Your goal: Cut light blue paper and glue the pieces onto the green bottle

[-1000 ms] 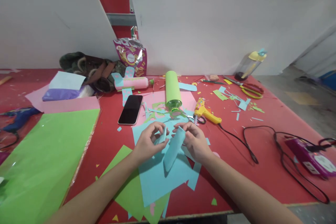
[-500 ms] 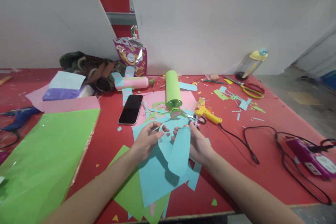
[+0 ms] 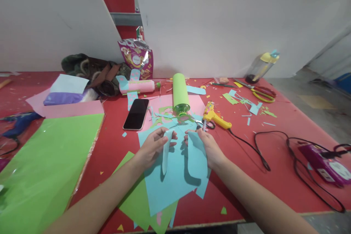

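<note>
On the red counter point(image 3: 225, 190), a bottle wrapped in light green paper point(image 3: 180, 89) lies with its cap toward the person. In front of this cap, above a large light blue paper sheet point(image 3: 170, 195), the left hand point(image 3: 153, 146) pinches a narrow light blue paper piece point(image 3: 165, 155) between its fingers, and the right hand point(image 3: 212, 150) grips a wide round-cornered light blue paper piece point(image 3: 197, 159) near its top edge. Half a second ago these two pieces overlapped; now a gap is between them. The bottle has stayed in its place. The narrow piece is almost edge-on, so its full shape is hard to see. The wide piece partly hides the right fingers.
</note>
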A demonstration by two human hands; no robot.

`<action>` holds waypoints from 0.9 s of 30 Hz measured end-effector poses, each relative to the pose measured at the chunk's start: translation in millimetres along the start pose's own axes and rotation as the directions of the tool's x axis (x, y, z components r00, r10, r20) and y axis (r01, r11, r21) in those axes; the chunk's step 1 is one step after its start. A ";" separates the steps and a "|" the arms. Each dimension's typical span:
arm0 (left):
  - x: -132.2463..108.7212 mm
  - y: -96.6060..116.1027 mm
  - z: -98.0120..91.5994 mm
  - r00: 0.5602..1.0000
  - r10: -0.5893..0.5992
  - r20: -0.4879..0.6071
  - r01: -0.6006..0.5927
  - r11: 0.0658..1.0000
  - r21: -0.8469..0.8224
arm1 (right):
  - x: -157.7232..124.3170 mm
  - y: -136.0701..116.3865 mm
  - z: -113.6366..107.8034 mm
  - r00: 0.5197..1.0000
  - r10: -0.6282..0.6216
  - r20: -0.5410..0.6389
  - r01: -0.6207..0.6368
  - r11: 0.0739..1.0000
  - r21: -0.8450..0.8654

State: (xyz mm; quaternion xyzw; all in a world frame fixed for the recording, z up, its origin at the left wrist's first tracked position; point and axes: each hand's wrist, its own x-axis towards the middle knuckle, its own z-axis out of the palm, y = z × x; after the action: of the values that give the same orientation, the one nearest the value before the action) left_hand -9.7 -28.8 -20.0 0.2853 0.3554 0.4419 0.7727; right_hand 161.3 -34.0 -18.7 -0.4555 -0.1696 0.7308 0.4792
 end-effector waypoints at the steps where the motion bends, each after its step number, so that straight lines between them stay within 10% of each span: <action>1: -0.2 0.1 0.1 1.000 -0.001 -0.010 0.000 1.000 -0.007 | 0.5 0.2 0.2 0.999 0.035 -0.004 -0.035 0.999 0.021; 16: 0.9 -1.8 -0.7 0.993 -0.064 -0.103 0.060 0.997 -0.041 | 3.0 -0.1 -1.7 0.960 0.253 0.122 -0.273 0.941 0.198; 27: 0.8 -1.6 1.5 0.989 -0.080 -0.128 0.077 0.996 -0.034 | -1.7 -0.4 0.3 0.960 0.125 0.249 -0.181 0.960 0.215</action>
State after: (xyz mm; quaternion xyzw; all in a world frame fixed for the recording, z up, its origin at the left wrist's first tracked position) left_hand -7.4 -29.0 -20.6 0.2307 0.4092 0.4338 0.7689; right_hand 161.5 -35.2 -17.5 -0.3182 -0.1007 0.8293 0.4481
